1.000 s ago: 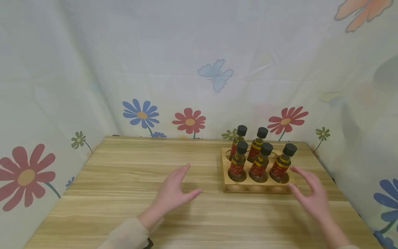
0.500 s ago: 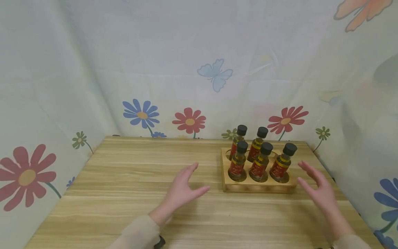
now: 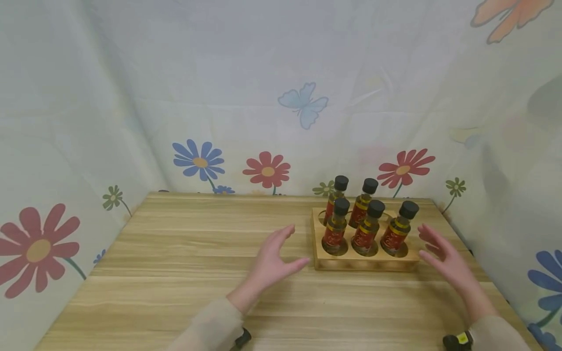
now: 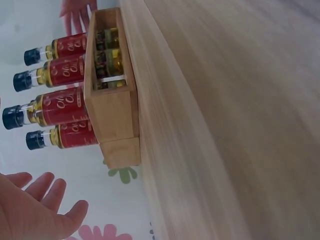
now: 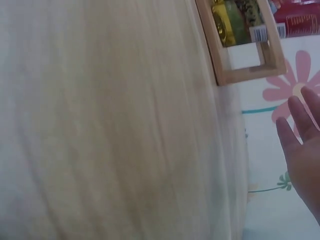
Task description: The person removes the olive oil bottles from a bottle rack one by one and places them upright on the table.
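A wooden bottle rack (image 3: pixel 366 264) stands on the table, right of the middle. Several small oil bottles with black caps and red labels sit upright in its round holes: three in the front row, including the front-left bottle (image 3: pixel 334 235), and two behind, including the back-left bottle (image 3: pixel 329 210). My left hand (image 3: pixel 272 261) hovers just left of the rack, thumb and fingers spread apart, holding nothing. At the rack's right end my right hand (image 3: pixel 450 265) is likewise spread, fingertips close to its side. The left wrist view shows the rack's end wall (image 4: pixel 112 115) beyond my left fingers.
The wood-grain table (image 3: pixel 175 263) stretches left and in front of the rack. A pale cloth (image 3: pixel 219 87) with printed flowers and butterflies hangs behind the table and along both sides. Dark wrist straps show at my sleeves (image 3: pixel 215 324).
My left hand has moved right, toward the rack. The right hand drew away to the right, then came slightly back toward the rack's side. Rack and bottles have stayed in place.
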The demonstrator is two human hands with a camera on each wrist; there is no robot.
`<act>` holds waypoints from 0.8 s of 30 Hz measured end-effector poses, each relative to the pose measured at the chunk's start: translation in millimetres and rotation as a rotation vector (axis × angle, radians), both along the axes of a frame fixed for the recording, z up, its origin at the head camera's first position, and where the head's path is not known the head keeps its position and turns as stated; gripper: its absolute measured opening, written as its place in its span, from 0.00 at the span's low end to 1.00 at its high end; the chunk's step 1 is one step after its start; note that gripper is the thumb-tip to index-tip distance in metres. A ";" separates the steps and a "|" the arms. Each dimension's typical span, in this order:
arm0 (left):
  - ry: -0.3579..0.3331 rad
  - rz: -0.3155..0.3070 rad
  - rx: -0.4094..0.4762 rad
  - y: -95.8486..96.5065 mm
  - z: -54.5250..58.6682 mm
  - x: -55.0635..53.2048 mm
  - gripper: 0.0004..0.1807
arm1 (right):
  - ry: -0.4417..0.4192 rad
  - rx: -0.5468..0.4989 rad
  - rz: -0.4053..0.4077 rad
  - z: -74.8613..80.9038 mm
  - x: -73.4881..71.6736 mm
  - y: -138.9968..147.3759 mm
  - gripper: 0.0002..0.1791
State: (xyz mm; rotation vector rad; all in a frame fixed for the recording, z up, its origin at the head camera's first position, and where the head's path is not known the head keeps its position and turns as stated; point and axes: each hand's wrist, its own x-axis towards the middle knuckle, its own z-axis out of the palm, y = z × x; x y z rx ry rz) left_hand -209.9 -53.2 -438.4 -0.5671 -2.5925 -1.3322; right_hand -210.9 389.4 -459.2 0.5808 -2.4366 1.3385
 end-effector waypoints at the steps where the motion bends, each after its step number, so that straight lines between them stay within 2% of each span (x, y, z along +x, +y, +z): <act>1: -0.002 -0.001 0.008 1.7 0.0 -0.6 0.48 | -0.011 0.000 0.014 -0.5 -1.1 0.8 0.40; 9: -0.013 0.006 0.064 13.9 2.6 -2.9 0.48 | -0.139 0.054 0.053 -3.7 -11.3 5.9 0.44; 16: 0.021 0.002 0.121 22.6 4.6 -8.6 0.46 | -0.301 0.093 0.047 -3.3 -17.2 7.8 0.44; 24: 0.009 -0.010 0.160 31.0 7.0 -14.1 0.45 | -0.350 0.109 0.071 -4.7 -22.9 8.5 0.44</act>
